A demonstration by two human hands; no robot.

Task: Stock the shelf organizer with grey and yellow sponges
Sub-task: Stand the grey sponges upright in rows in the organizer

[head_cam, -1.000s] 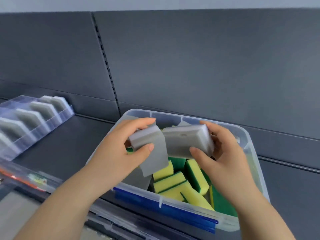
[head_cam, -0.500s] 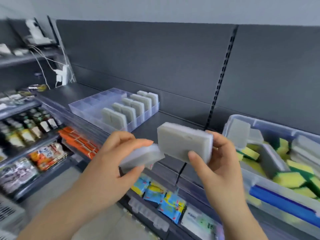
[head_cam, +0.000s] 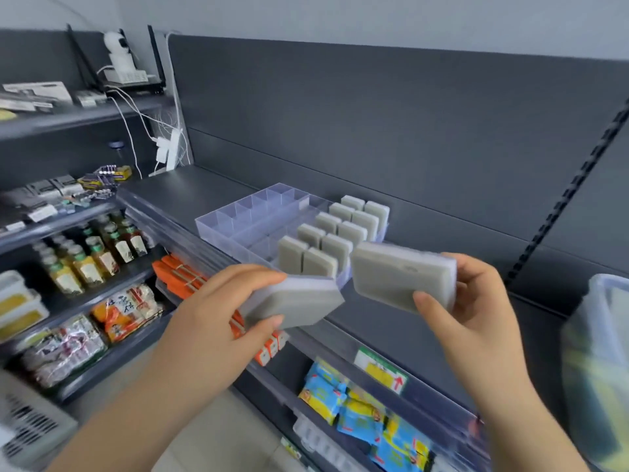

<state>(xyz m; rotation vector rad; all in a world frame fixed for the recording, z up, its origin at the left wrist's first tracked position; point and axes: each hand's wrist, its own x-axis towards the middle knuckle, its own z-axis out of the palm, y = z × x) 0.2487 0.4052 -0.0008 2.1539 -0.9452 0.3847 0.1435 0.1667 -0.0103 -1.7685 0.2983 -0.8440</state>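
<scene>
Hands in front of organizer (head_cam: pixel 238 221), left hand (head_cam: pixel 218 311) gripping grey sponge (head_cam: pixel 299 303), right hand (head_cam: pixel 473 301) another (head_cam: pixel 398 275)

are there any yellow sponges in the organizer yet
No, the organizer holds only grey sponges, standing upright in its right-hand rows.

The left forearm (head_cam: pixel 136 420) rises from the lower left and the right forearm (head_cam: pixel 517 413) from the lower right, both bare, bringing the hands up side by side, near each other but apart. The left hand (head_cam: pixel 218 315) pinches a flat grey rectangular sponge (head_cam: pixel 299 301), fingers stretched over its top and thumb under its near edge. The right hand (head_cam: pixel 476 311) grips a second grey rectangular sponge (head_cam: pixel 398 277), thumb on the near face, fingers curled behind its right end.
</scene>
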